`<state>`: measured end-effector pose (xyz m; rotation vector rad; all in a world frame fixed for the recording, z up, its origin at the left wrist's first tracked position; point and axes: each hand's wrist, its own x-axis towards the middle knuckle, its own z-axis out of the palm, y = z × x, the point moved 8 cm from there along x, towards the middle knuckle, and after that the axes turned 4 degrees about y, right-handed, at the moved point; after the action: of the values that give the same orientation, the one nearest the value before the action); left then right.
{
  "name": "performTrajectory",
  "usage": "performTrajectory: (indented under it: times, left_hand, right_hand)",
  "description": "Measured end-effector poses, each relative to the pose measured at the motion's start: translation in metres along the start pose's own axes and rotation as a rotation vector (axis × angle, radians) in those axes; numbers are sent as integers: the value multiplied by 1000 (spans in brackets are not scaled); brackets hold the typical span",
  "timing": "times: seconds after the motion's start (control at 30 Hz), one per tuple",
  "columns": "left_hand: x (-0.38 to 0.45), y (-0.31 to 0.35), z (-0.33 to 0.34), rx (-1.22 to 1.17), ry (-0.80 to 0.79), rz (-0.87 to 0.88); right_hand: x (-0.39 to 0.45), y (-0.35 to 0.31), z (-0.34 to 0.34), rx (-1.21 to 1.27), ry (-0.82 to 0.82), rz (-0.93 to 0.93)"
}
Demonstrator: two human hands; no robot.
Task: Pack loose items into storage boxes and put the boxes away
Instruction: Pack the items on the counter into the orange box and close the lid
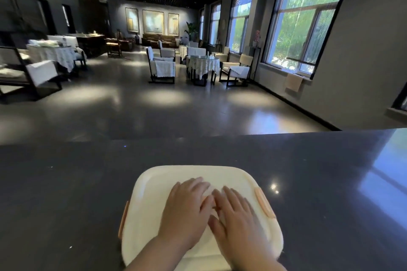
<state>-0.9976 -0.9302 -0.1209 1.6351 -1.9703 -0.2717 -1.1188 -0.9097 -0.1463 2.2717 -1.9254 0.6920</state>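
Note:
A cream storage box (154,187) with its lid on stands on the dark counter (66,193) right in front of me. Orange latches sit on its left side (123,220) and right side (264,202). My left hand (187,211) lies flat on the middle of the lid, fingers spread. My right hand (235,218) lies flat beside it, fingers spread, its fingertips touching those of the left. Neither hand holds anything. What the box contains is hidden by the lid.
The counter's far edge (198,136) runs across the view, with a glossy floor beyond. Tables with white cloths (203,62) and chairs (161,67) stand far off. Windows (304,20) line the right wall.

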Motion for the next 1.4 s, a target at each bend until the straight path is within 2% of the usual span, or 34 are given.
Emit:
performTrajectory:
  times: [0.17, 0.23, 0.37, 0.5, 0.67, 0.83, 0.97, 1.17, 1.4]
  left_hand:
    - [-55, -87, -51, 17, 153, -240]
    - [-69, -116, -57, -41, 170, -369]
    - [-89, -144, -42, -516, 165, -620]
    - [-93, -146, -30, -815, 224, -734]
    - [-85, -146, -30, -845, 204, -728]
    - [-83, -150, -30, -875, 261, -741]
    - [-82, -145, -33, -847, 259, -656]
    - [-77, -131, -47, -728, 227, -530]
    - [-75, -123, -55, -419, 174, -448]
  right_hand:
    - [14, -78, 23, 126, -191, -283]
    - [22, -97, 26, 145, -170, -373]
    - [28, -107, 28, 159, -136, -369]
    - [28, -102, 30, 178, -170, -358]
    - [29, -103, 35, 159, -276, -351]
    - [28, -102, 37, 173, -279, -337]
    - [28, -101, 37, 172, -269, -329]
    - [28, -102, 37, 172, -260, -329]
    - [27, -103, 36, 153, -247, -326]
